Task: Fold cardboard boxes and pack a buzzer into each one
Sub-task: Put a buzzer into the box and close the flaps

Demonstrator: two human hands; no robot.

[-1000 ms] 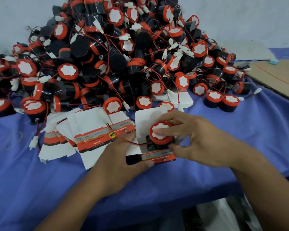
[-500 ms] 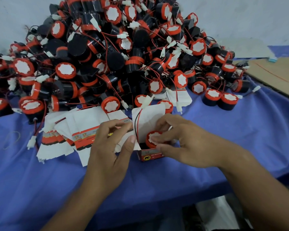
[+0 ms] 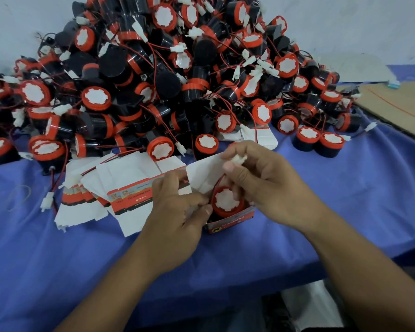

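Since half a second ago the right hand (image 3: pixel 268 188) has come off the buzzer (image 3: pixel 227 201) and gone up to the connector (image 3: pixel 237 160), while the left hand (image 3: pixel 175 212) has closed in on the box (image 3: pixel 230 222). Largest first: blue cloth (image 3: pixel 345 188), soft and creased, covers the table. Pile (image 3: pixel 168 75) of loose buzzers fills the upper half of frame: black plastic cylinders, red rims, white scalloped stickers, tangled red/black leads. Brown cardboard sheet (image 3: pixel 398 104) lies flat at the upper right edge. Blanks (image 3: pixel 127 183) are fanned left of centre, thin white card with a red-and-black print band, die-cut tabs. Box stands at centre frame, erected, top open, white flap (image 3: pixel 201 173) standing up behind it. Buzzer sits inside, sticker face up, rim about level with the box mouth. Left hand has thumb and curled fingers pinched on the box's left wall, steadying it. Right hand has thumb and forefinger tips closed on the small white plastic connector, held above the box; other fingers loosely curled. Red lead (image 3: pixel 218 184) loops from there down to the buzzer, mostly hidden. Step, as I read it: buzzer seated, lead and plug not yet stowed. Next move likely needs the lead coiled into the gap beside the buzzer, plug below the rim, then the flap down and tucked. Thin card will probably buckle if wire is trapped under the flap.
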